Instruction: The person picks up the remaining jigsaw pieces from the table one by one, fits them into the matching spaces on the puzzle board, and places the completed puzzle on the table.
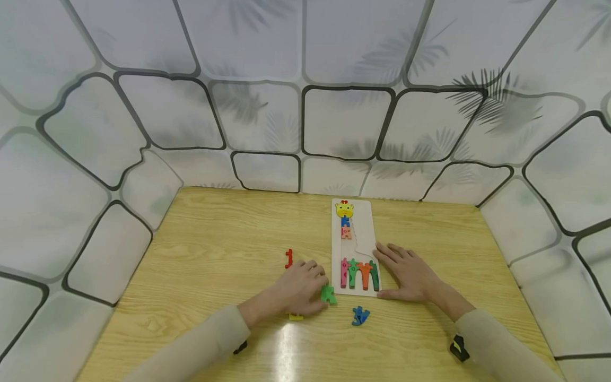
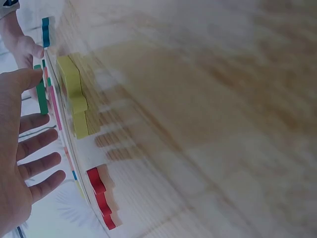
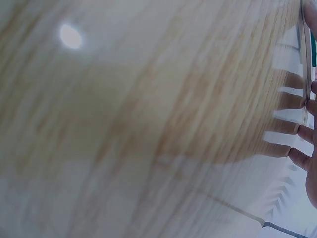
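Note:
My left hand (image 1: 303,286) pinches a green puzzle piece (image 1: 329,295) between thumb and index finger, just left of the puzzle board (image 1: 365,223). The other fingers spread apart in the left wrist view, with the green piece seen edge-on. My right hand (image 1: 412,275) rests at the board's right edge, fingers spread and thumb at its lower corner. The pale board bears a yellow giraffe head (image 1: 345,210), a blue piece (image 1: 346,222) and a salmon piece (image 1: 346,233) below it, and several leg pieces (image 1: 365,276) along the bottom. A bare recess lies between neck and legs.
A red piece (image 1: 288,258) lies beyond my left hand. A yellow piece (image 2: 73,91) lies beneath that hand, partly hidden in the head view. A blue piece (image 1: 360,316) sits in front of the board. The wooden table (image 1: 229,233) meets patterned walls at the back and sides.

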